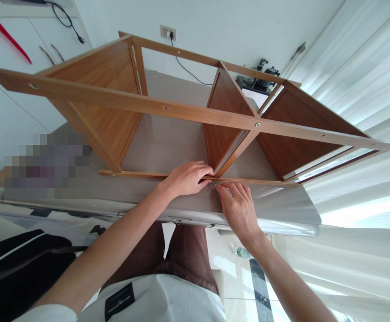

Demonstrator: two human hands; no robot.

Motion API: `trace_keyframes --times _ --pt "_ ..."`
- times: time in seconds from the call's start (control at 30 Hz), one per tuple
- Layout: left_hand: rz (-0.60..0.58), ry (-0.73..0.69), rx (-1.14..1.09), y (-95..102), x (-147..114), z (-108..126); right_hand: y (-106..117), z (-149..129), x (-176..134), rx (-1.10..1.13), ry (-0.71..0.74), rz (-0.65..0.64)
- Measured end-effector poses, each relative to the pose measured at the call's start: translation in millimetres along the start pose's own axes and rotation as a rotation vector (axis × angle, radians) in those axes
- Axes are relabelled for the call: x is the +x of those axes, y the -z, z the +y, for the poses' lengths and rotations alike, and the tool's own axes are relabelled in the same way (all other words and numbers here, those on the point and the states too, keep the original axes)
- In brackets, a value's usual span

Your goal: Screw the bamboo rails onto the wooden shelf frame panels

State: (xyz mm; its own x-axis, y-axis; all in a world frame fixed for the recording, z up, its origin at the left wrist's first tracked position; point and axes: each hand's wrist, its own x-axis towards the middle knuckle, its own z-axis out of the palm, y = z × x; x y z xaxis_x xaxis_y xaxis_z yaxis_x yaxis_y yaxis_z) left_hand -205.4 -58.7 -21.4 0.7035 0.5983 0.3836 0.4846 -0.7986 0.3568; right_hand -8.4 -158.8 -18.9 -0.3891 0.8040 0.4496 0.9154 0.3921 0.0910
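A brown wooden shelf frame (161, 107) lies on its side across a grey-brown tabletop (168, 138), its panels standing between long rails. My left hand (188, 177) is closed around the near bottom rail, at the joint with the middle shelf panel (226, 107). Just right of it, my right hand (237, 201) is closed in a pinch in front of the same joint. A thin, small piece shows at its fingertips, too small to name. A round metal fastener (257, 124) sits in the upper rail, above the hands.
White cabinets (14, 49) stand at the left, with a black cable (65, 18) over them. Behind the frame are a wall socket (168, 33) and black equipment (262, 74). White curtains (362, 192) hang at the right. A plastic bottle (241, 252) lies on the floor.
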Motion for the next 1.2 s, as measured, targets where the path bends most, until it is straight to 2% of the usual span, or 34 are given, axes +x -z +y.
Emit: trace_keyframes --times 0.63,0.83,1.2 --pt "-0.006 -0.009 -0.006 -0.5 0 0 9 -4 12 -0.175 0.143 -0.05" --pt "-0.003 -0.008 -0.011 -0.1 0 0 9 -3 12 -0.123 0.099 -0.06" --pt "0.0 -0.009 0.003 -1.1 0 -1 -6 6 8 0.056 0.004 -0.041"
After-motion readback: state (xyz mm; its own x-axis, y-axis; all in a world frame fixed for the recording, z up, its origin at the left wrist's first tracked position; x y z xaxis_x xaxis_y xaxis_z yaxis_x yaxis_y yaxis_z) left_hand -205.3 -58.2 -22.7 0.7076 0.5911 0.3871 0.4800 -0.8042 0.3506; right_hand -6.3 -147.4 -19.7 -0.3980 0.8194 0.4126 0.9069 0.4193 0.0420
